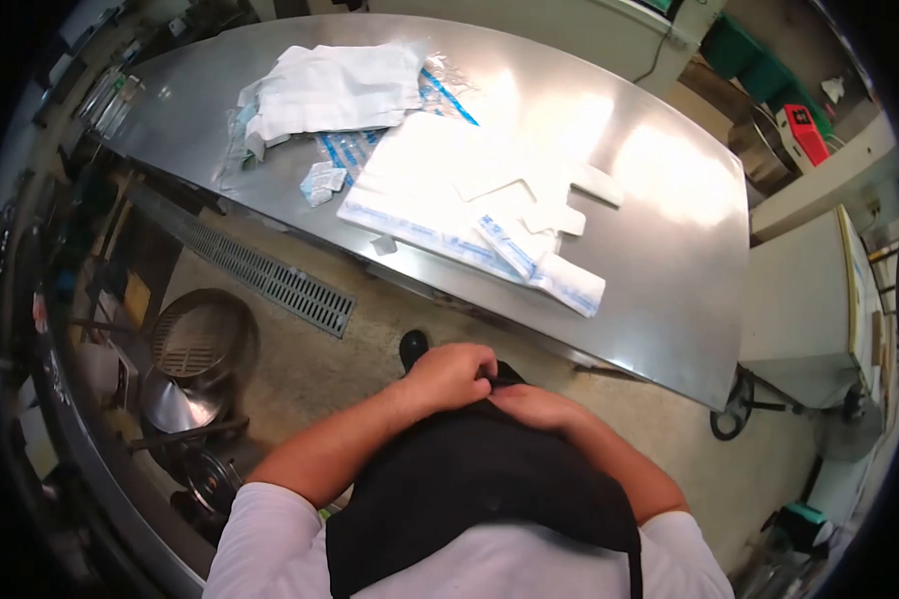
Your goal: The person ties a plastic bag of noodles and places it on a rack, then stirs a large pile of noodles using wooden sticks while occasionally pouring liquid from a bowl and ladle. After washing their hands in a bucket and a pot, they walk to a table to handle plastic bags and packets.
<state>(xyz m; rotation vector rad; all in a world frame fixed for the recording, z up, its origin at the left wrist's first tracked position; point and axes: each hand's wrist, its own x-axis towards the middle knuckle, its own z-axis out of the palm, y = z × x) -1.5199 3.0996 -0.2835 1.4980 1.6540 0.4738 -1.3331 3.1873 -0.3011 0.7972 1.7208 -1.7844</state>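
Note:
My left hand (454,377) is closed at the front of my black apron (479,469), its fingers curled at the waist; what they hold is too small to make out. Beside it, my right hand (529,404) lies against the apron, with its fingertips partly hidden. Beyond both hands, white sheets with blue print (420,190) lie on the metal table (659,270). A crumpled white cloth or paper (335,90) rests on clear plastic with blue stripes (449,95) at the table's far left. A small crumpled packet (323,183) is near it.
A floor drain grate (270,285) runs below the table's left side. Round metal pots (185,399) stand at the left. A white cabinet (799,299) and a black wheel (734,404) are at the right. A red object (804,135) is at the back right.

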